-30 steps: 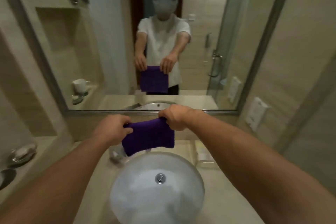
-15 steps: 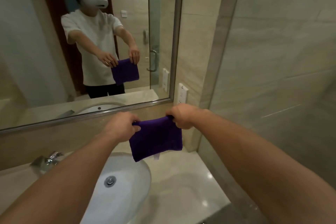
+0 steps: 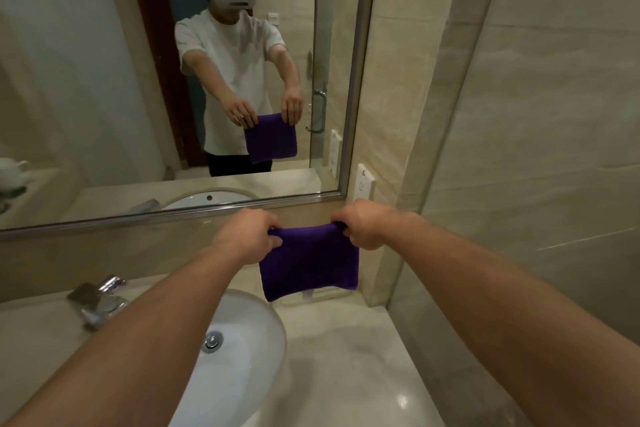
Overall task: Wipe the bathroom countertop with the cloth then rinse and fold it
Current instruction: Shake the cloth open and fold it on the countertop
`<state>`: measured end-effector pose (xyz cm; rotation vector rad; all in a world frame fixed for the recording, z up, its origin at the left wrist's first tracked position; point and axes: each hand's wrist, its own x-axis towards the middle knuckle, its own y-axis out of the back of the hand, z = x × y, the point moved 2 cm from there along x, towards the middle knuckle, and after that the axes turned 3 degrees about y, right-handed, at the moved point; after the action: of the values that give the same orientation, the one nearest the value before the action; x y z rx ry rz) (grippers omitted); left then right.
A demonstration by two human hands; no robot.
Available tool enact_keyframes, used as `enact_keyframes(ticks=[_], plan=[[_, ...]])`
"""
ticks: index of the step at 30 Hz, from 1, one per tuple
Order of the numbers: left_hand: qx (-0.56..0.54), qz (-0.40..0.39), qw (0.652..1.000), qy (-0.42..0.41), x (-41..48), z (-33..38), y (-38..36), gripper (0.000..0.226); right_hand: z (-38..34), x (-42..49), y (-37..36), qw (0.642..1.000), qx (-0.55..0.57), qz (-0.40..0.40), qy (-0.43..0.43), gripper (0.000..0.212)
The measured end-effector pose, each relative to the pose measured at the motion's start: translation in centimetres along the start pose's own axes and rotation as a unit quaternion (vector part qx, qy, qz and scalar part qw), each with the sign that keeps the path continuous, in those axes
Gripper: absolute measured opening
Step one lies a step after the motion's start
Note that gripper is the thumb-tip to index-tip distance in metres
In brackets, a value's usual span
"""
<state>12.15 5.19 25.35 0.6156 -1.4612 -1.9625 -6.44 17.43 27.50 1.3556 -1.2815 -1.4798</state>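
Fingers (image 3: pixel 274 241) of the left hand (image 3: pixel 247 236) and right hand (image 3: pixel 363 224) pinch the two top corners of the purple cloth (image 3: pixel 311 260), which hangs as a compact rectangle above the counter (image 3: pixel 346 357), just right of the basin (image 3: pixel 249 315); that neat shape suggests the folding is under way, wiping and rinsing probably done, with a last fold and setting down left. No writing is legible; the white tag (image 3: pixel 307 295) at the cloth's lower edge is too blurred to read.
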Motion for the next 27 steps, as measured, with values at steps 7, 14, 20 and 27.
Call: enact_keyframes(ticks=[7, 14, 20, 27], plan=[[0.006, -0.024, 1.000, -0.006, 3.9, -2.0, -1.7, 0.020, 1.2, 3.9, -1.5, 1.000, 0.007, -0.014, -0.003, 0.030], [0.009, -0.053, 0.998, -0.040, 8.7, -3.3, -4.2, 0.022, 3.0, 7.8, -3.1, 0.998, 0.016, -0.039, -0.045, 0.031], [-0.008, -0.099, 0.995, -0.021, 12.5, -4.7, -6.9, 0.021, 5.1, 12.7, -4.8, 0.997, 0.028, -0.059, -0.051, 0.031], [-0.020, -0.020, 0.999, 0.032, 17.9, -5.1, -5.9, 0.027, 7.7, 18.3, -3.7, 0.996, 0.024, 0.069, -0.045, 0.035]])
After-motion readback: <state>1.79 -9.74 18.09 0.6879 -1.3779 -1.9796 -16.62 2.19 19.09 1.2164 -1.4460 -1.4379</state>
